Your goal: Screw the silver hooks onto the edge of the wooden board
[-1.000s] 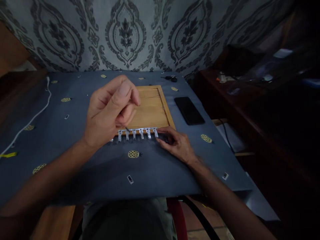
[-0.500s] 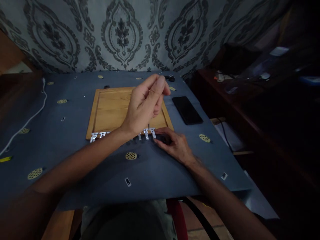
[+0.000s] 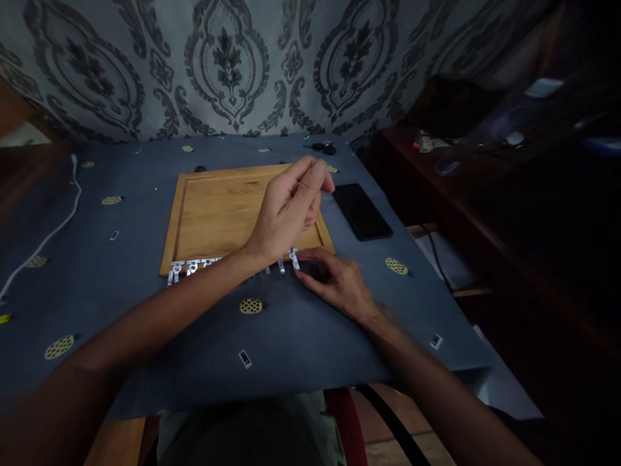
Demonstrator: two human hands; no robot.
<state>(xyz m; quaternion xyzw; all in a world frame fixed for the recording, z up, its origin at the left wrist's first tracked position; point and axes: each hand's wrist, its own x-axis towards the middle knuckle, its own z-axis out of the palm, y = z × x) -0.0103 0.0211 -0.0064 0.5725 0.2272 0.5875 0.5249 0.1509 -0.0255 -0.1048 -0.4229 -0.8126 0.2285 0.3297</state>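
A wooden board lies on the blue cloth. Along its near edge runs a row of small silver metal pieces. My left hand hovers above the board's right near corner, fingers pinched together; whether anything is in them I cannot make out. My right hand rests on the cloth at the right end of the row, fingers curled down beside the last metal piece.
A black phone lies right of the board. A white cable runs along the left side. Dark small things sit at the back edge. A dark wooden side table stands to the right.
My left hand has moved from the middle of the board's near edge to its right corner, uncovering the board and the left part of the metal row. My right hand has stayed put.
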